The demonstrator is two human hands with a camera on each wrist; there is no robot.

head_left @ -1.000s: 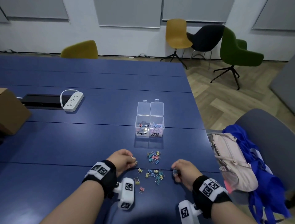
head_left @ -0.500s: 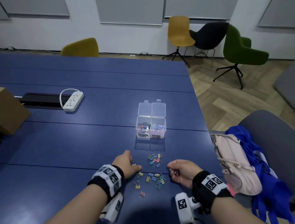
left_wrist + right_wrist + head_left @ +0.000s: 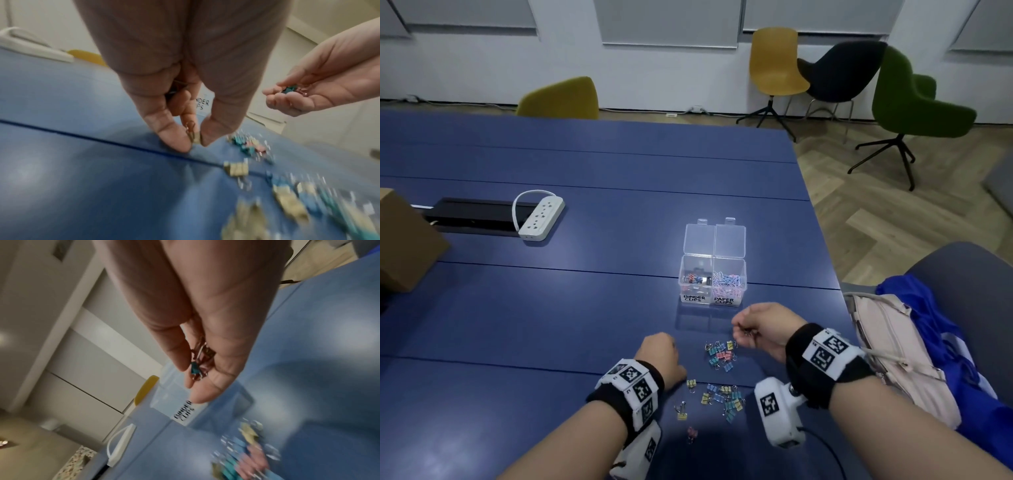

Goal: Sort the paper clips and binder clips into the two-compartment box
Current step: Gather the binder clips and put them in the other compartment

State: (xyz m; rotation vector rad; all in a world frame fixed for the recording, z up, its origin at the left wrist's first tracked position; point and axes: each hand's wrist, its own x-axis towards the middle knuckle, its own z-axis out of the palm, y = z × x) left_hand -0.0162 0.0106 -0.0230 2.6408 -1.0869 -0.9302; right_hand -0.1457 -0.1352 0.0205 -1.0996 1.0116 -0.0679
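Observation:
A clear two-compartment box [image 3: 713, 263] stands open on the blue table, its left half labelled binder clips, its right half full of paper clips [image 3: 726, 281]. Small coloured binder clips [image 3: 722, 353] lie scattered in front of it. My left hand [image 3: 659, 359] is low on the table and pinches a yellow binder clip [image 3: 194, 137] between thumb and forefinger, with more clips curled in its palm. My right hand [image 3: 753, 329] hovers above the table just before the box and cups several binder clips [image 3: 200, 363], one of them teal [image 3: 290, 89].
A white power strip [image 3: 541, 217] and a black cable tray [image 3: 469, 215] lie at the left back, a cardboard box [image 3: 404, 240] at the far left. A beige bag [image 3: 893, 356] and blue cloth [image 3: 941, 329] sit on the grey chair to the right.
My right hand has lifted off the table and moved forward toward the box with its clips. My left hand has moved forward a little, down onto a clip.

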